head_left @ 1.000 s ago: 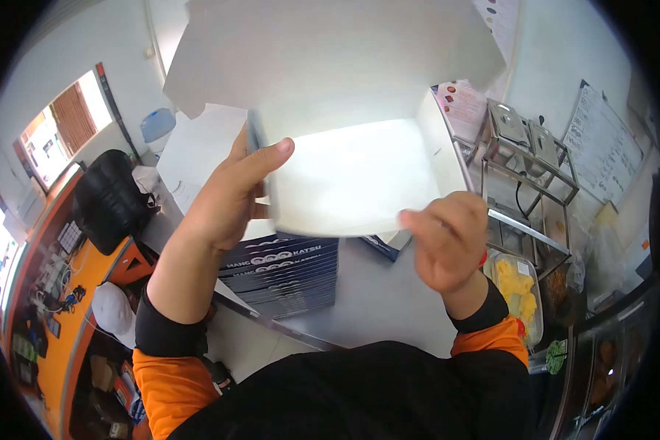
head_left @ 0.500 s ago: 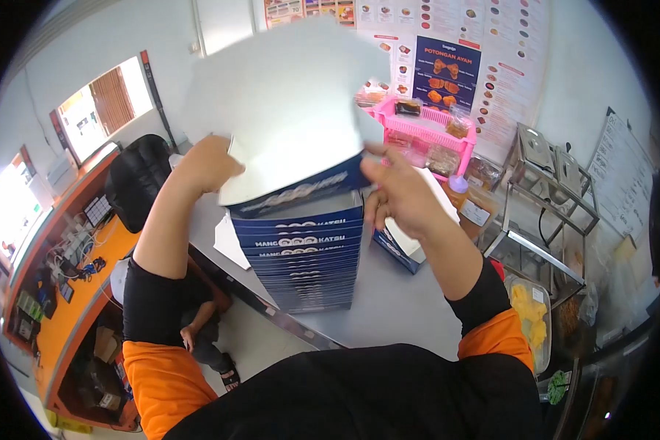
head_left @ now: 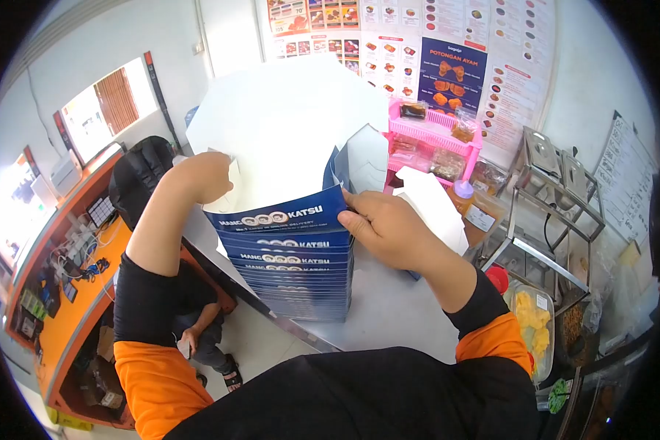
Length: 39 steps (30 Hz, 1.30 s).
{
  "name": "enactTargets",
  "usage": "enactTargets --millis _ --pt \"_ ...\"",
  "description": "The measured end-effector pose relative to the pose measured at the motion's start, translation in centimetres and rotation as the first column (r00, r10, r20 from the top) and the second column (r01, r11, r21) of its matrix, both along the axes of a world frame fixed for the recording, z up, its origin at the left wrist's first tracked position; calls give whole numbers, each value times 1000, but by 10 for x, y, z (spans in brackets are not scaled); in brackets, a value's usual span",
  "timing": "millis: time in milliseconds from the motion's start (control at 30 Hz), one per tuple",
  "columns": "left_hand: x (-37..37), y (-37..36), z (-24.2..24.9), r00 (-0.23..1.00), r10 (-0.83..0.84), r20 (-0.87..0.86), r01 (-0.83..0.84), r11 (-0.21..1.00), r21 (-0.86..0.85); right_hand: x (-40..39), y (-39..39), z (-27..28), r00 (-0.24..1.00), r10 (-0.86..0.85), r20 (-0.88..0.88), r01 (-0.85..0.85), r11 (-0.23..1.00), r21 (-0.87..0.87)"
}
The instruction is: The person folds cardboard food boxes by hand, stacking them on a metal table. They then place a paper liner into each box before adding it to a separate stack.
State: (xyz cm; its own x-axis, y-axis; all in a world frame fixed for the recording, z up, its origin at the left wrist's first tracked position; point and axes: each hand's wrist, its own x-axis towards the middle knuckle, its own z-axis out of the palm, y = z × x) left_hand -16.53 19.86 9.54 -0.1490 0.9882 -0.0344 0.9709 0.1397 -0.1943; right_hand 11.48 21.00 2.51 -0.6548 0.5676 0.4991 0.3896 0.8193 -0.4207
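A blue-and-white paper food box (head_left: pixel 271 218) with "MANG KATSU" lettering sits at the top of a tall stack of nested boxes (head_left: pixel 293 293). Its large white lid stands raised at the back, and the right side flap is partly folded up. At the box's left side wall, my left hand (head_left: pixel 202 180) is closed, its fingertips partly hidden inside. My right hand (head_left: pixel 389 226) pinches the front right corner, thumb on the blue front panel.
Behind my right hand lies another white box (head_left: pixel 436 209). Farther back stand a pink rack (head_left: pixel 436 143) with packets and a sauce bottle (head_left: pixel 462 192). A metal stand (head_left: pixel 528 242) is at right. A person (head_left: pixel 202 323) sits left, near an orange counter (head_left: pixel 81 301).
The top box has come down onto the stack and its front now faces me more squarely. My right hand has shifted from the side to the front right corner.
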Motion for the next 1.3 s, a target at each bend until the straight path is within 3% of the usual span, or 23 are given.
enactTargets --millis 133,233,433,533,600,700,800,833,867,1000,1100,1200,1300 --pt "-4 3 -1 1000 -2 9 2 1000 -23 -6 -7 -15 971 -19 -237 16 1000 -16" --pt "2 2 4 999 32 -16 -33 995 -92 -8 -11 -9 992 -72 -100 74 997 19" --pt "1 3 7 1000 15 -24 -17 996 -88 -4 -12 0 997 15 75 -19 998 55" --pt "-2 2 5 999 -32 -18 29 992 -122 4 -13 16 967 104 234 -94 994 -55" --pt "-3 2 1 998 -65 -11 63 986 -157 3 -7 1 988 101 121 -98 995 -25" --pt "-6 -1 -2 995 -99 -18 98 994 -51 -2 -6 -2 987 44 -156 -42 999 16" --pt "3 -3 -2 969 108 222 -94 993 -73 -18 2 0 920 112 -375 -57 986 154" --pt "3 -3 -4 975 93 201 -79 994 -78 -24 8 -5 890 160 -427 -73 974 214" --pt "2 -3 -5 981 79 177 -65 994 -82 -29 17 -13 932 137 -337 -72 977 200" --pt "-23 3 -29 995 -88 51 92 992 -91 -28 36 -19 941 153 -302 -169 985 -27" --pt "-29 5 -40 994 -94 54 98 992 -78 -30 38 -24 928 149 -343 -159 987 0" --pt "-22 3 -36 995 -79 57 83 993 -83 -30 37 -19 935 239 -263 -242 970 24" --pt "-28 4 -36 988 -89 123 93 995 -28 -27 34 -18 943 223 -249 -236 972 -22"
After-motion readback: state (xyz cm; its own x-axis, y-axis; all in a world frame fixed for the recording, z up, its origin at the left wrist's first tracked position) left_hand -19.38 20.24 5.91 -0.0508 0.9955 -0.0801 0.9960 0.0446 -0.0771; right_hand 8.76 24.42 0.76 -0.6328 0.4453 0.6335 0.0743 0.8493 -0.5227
